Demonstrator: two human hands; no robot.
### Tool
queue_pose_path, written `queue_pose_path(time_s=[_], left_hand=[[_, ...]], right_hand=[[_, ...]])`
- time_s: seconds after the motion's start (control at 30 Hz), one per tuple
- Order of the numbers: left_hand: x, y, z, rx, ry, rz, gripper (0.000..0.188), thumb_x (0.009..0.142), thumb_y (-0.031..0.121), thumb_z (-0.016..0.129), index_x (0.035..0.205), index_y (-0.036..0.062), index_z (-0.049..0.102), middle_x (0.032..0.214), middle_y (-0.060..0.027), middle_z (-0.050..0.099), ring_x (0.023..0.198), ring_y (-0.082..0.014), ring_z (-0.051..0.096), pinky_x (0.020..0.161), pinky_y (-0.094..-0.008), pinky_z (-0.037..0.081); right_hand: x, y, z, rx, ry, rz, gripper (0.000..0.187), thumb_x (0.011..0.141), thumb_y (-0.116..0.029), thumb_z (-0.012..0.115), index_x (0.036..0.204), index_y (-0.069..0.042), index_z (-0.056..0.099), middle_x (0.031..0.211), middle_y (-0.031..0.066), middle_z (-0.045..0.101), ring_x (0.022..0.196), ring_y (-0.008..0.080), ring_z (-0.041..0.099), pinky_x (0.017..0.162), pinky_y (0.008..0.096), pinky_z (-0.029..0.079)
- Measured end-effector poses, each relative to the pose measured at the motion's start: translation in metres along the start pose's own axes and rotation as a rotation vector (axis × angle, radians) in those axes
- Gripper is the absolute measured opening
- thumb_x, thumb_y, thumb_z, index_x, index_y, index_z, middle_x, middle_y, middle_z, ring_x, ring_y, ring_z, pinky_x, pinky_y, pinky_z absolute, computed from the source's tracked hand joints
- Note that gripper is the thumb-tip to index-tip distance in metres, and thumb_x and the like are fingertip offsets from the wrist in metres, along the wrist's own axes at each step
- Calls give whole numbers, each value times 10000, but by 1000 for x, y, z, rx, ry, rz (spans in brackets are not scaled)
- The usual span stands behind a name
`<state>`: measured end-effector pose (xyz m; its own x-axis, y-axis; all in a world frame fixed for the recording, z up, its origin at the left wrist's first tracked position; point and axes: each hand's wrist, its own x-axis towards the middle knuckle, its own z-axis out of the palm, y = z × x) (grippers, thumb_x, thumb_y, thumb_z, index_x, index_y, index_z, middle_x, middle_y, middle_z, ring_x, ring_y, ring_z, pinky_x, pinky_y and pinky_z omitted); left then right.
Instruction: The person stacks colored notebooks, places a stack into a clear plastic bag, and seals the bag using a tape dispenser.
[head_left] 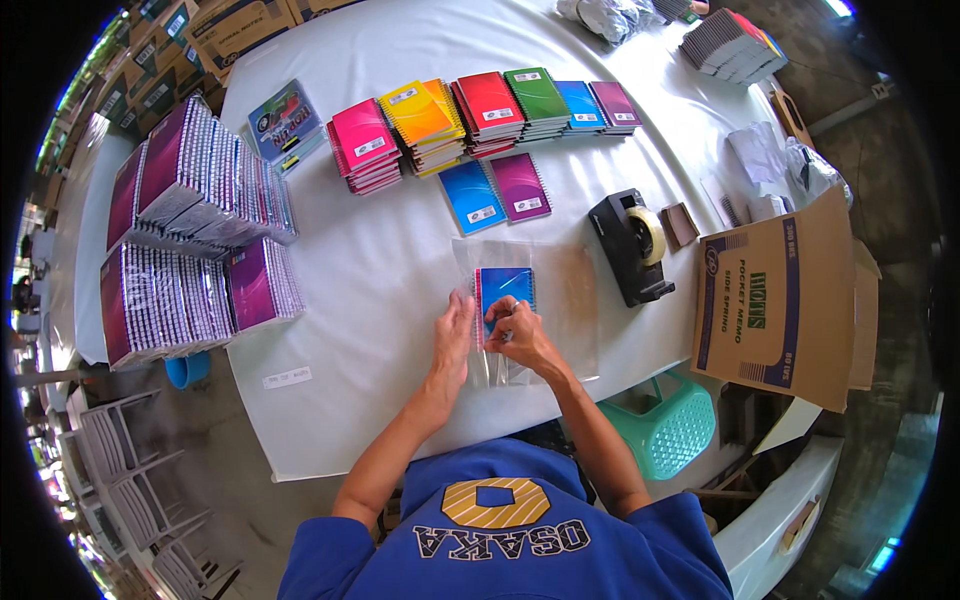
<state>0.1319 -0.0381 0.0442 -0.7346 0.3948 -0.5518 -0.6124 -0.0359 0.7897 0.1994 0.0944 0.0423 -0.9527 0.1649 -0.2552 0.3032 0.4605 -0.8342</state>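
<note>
A stack of small spiral notebooks with a blue cover on top (507, 287) lies in front of me on a clear plastic bag (568, 300); I cannot tell whether the stack is inside it. A red edge shows along the stack's left side. My left hand (454, 328) rests on its side against that edge, fingers straight and together. Over the lower right of the blue cover, my right hand (520, 333) has its fingers curled into a pinch. What they hold, if anything, is hidden. Just beyond lie a loose blue notebook (472, 197) and a purple notebook (519, 188).
Pink (362, 143), yellow (413, 113), red (490, 108) and green notebook stacks (536, 95) line the back. A black tape dispenser (625, 250) stands right, near a cardboard box (775, 300). Wrapped purple notebooks (190, 190) pile up left. A green stool (665, 428) sits below the table edge.
</note>
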Motion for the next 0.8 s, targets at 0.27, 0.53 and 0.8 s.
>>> queue_pose_path(time_s=[0.27,0.53,0.8], left_hand=[[-4,-13,-1,156,14,67,591,979,115,446,1465,-92,181,1359,-125,486,1136,-154,516,965,-278,410],[9,-37,-16,-273,145,162,596,986,177,497,1472,-43,232,1301,-99,509,1124,-142,522,960,-286,412],[-8,-41,-14,144,53,185,702,932,270,610,1474,-12,264,1333,-107,504,1205,-169,472,1035,-328,354]], right_hand=[[-4,-10,-8,-19,-36,-109,149,607,-175,823,667,-78,727,1121,24,576,1071,250,482,922,413,367],[-1,-17,-17,-91,-172,-184,201,644,-192,834,655,-45,697,1178,52,561,1086,257,493,904,377,440],[-4,-20,-12,-132,-93,-128,203,650,-187,829,668,-39,691,1141,64,564,1087,254,493,912,376,432]])
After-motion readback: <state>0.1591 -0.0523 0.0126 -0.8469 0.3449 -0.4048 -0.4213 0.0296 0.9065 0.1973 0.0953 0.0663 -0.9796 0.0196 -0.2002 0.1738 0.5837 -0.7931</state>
